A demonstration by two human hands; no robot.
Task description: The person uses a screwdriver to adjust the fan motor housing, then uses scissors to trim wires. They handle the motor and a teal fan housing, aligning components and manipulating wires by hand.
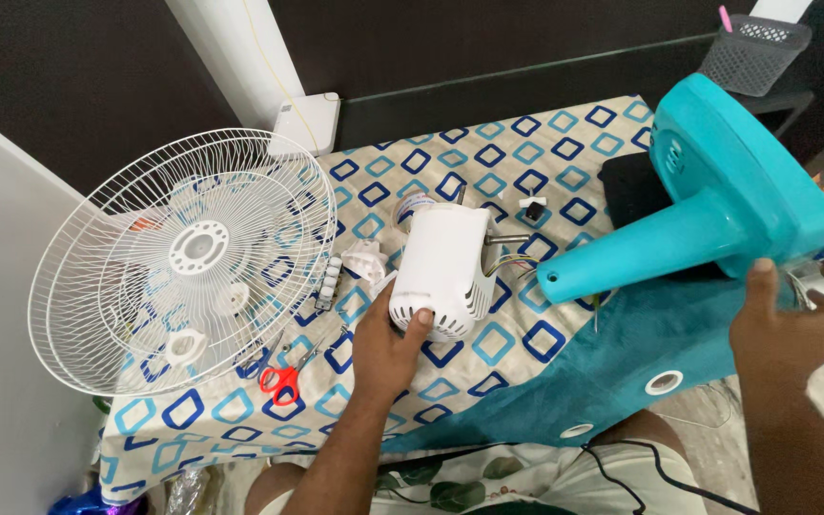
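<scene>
White wire fan guards (183,257) stacked at left on patterned cloth (488,157). Red-handled scissors (281,380) just beside them. Small white plug piece (532,203) farther back. Grey mesh basket (753,52) top right, pink item inside.

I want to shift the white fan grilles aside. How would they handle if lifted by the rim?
The white fan grilles are thin wire mesh, so probably light for their size. Gripped at one edge they may flex a little. They look stacked loosely against the wall, so the upper one could slide or tip off.
</scene>
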